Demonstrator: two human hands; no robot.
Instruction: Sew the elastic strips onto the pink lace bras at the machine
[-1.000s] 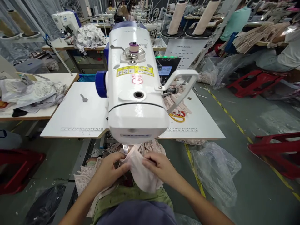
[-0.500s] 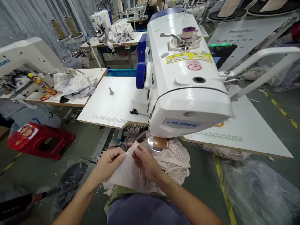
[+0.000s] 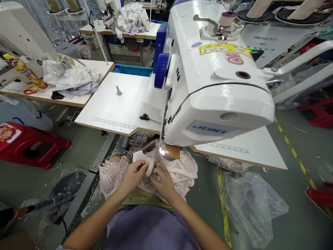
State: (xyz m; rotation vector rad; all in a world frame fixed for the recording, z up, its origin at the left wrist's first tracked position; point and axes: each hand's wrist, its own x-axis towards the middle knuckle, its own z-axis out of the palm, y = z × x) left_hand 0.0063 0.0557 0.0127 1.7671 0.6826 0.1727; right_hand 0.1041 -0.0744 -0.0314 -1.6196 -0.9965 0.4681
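In the head view, the left hand (image 3: 134, 176) is at the lower centre of the frame, thumb and fingertips pinched on the looped band (image 3: 150, 167) of a pale pink garment (image 3: 139, 157). The right hand (image 3: 164, 182) is just beside it on the right, its fingers bent and closed on the same garment; the fingertips are small and overlapped by cloth, so exactly which fold they grip is hard to make out. The garment lies at the lower centre, below the head of the white sewing machine (image 3: 218, 107), which fills much of the upper right. Pale pink lace pieces (image 3: 184, 168) spread to the right of the hands, and more lace (image 3: 110, 176) bunches to their left, near the green cloth (image 3: 145, 198) over the lap. Left of the machine, a white tabletop (image 3: 104, 106) bears a grey tool (image 3: 118, 91), a printed ruler (image 3: 114, 123) along its front edge and a black clip (image 3: 144, 117). At the left edge, a yellow-capped bottle (image 3: 28, 73) leans beside red-handled scissors (image 3: 30, 90), above a red stool (image 3: 35, 145). A clear plastic bag (image 3: 253, 205) lies on the floor at lower right.
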